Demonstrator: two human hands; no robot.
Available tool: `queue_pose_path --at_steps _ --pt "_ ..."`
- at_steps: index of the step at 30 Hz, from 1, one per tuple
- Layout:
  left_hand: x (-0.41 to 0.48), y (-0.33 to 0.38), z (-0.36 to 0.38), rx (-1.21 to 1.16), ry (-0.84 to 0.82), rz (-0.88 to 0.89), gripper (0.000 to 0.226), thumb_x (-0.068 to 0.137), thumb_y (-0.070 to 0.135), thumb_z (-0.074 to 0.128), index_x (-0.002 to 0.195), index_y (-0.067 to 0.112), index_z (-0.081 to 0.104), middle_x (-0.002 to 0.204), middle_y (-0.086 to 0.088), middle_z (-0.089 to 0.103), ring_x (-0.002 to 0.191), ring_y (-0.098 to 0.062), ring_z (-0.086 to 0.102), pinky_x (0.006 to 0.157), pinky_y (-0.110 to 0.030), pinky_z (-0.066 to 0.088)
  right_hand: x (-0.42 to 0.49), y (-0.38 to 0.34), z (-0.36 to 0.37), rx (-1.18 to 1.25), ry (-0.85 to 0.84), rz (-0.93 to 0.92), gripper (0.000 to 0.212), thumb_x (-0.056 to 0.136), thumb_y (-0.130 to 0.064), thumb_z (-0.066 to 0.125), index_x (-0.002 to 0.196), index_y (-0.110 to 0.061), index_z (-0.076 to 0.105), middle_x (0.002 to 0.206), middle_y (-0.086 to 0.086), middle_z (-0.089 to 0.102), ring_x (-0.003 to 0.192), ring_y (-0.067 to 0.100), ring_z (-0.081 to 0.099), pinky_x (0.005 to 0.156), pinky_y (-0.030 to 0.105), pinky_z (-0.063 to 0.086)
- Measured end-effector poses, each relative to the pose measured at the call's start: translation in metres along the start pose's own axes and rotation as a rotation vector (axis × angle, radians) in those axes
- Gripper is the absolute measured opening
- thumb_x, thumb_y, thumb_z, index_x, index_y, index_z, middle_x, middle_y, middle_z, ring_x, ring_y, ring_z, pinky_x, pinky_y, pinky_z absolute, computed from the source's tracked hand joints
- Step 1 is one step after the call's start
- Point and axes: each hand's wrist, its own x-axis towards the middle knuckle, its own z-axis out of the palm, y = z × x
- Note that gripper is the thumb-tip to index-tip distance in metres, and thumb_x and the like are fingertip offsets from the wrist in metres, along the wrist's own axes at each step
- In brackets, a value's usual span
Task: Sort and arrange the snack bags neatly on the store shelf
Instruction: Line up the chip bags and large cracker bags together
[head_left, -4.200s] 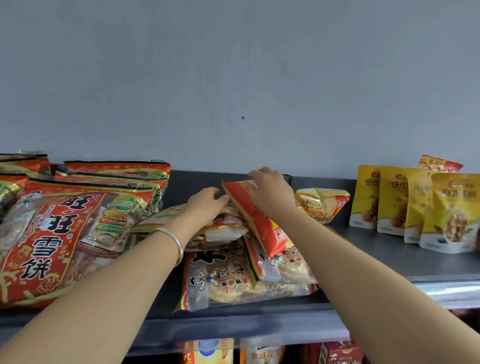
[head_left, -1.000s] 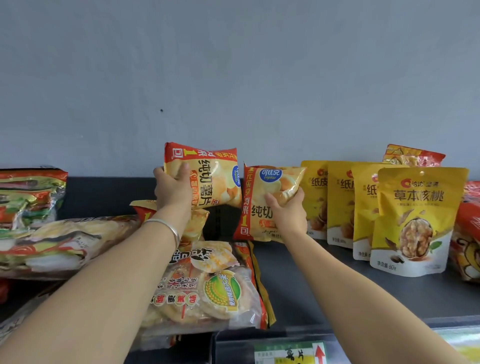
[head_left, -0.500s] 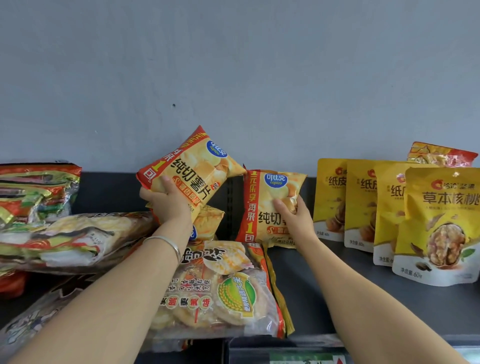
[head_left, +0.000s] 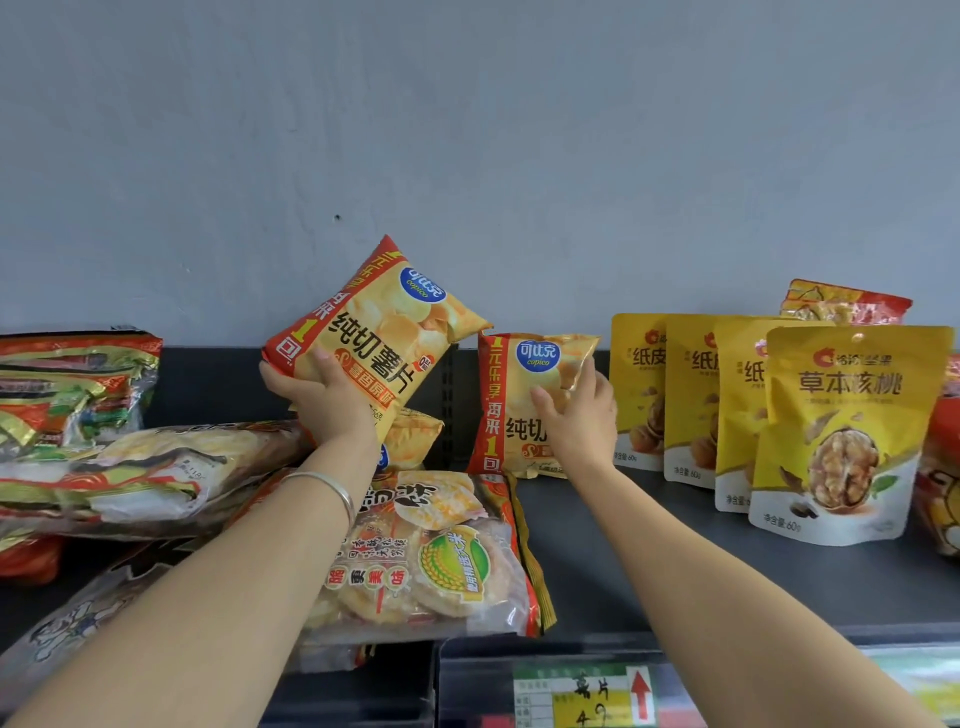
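On the dark store shelf (head_left: 649, 566), just left of a row of yellow walnut pouches (head_left: 852, 431), an upright Copico potato chip bag (head_left: 506, 431) stands on its bottom edge. The right grip (head_left: 576, 421) is closed around its right side, thumb across the front. The left grip (head_left: 324, 395), a bare hand with a silver bracelet (head_left: 332, 486) on the wrist, holds a second chip bag (head_left: 384, 332) by its lower corner. That bag is lifted off the shelf and tilted, its top corner near the upright bag. Below it a third chip bag (head_left: 410, 441) lies just behind a large rice cracker bag (head_left: 431, 551). More big bags (head_left: 130, 467) are piled at the left.
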Motion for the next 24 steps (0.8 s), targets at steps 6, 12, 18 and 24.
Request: queue_pose_path --at_steps 6,12,18,24 --pt "-0.024 0.012 0.009 -0.134 -0.094 -0.007 0.062 0.100 0.037 0.037 0.149 0.028 -0.001 0.128 -0.006 0.048 0.092 -0.010 0.059 0.071 -0.025 0.049 -0.024 -0.049 -0.020 0.278 -0.160 -0.156 0.054 0.098 -0.042 0.046 0.145 -0.016 0.037 0.141 0.003 0.048 0.129 0.018 0.045 0.097 0.026 0.039" --pt "-0.071 0.004 0.032 -0.112 -0.341 -0.016 0.070 0.096 0.036 0.049 0.149 0.030 0.003 0.143 -0.005 0.040 0.121 -0.019 0.049 0.096 -0.037 0.045 -0.034 -0.068 -0.038 0.832 -0.550 0.182 0.045 0.089 -0.047 0.061 0.126 -0.025 0.047 0.117 -0.005 0.064 0.107 0.018 0.061 0.087 0.040 0.053" --pt "-0.082 -0.003 0.039 -0.041 -0.453 -0.104 0.043 0.098 0.043 0.040 0.137 0.029 0.027 0.135 -0.009 0.045 0.119 -0.026 0.051 0.100 -0.049 0.045 -0.021 -0.034 -0.059 0.976 -0.320 0.238 0.064 0.079 -0.024 0.078 0.129 -0.024 0.038 0.119 0.001 0.063 0.103 0.019 0.065 0.079 0.041 0.056" --pt "-0.089 -0.005 0.045 0.267 -0.568 0.053 0.054 0.097 0.033 0.047 0.145 0.026 0.024 0.148 -0.011 0.027 0.131 -0.027 0.037 0.092 -0.031 0.036 -0.016 0.009 -0.095 0.829 -0.337 0.201 0.056 0.082 -0.019 0.075 0.128 -0.020 0.043 0.110 0.004 0.068 0.088 0.018 0.070 0.061 0.029 0.058"
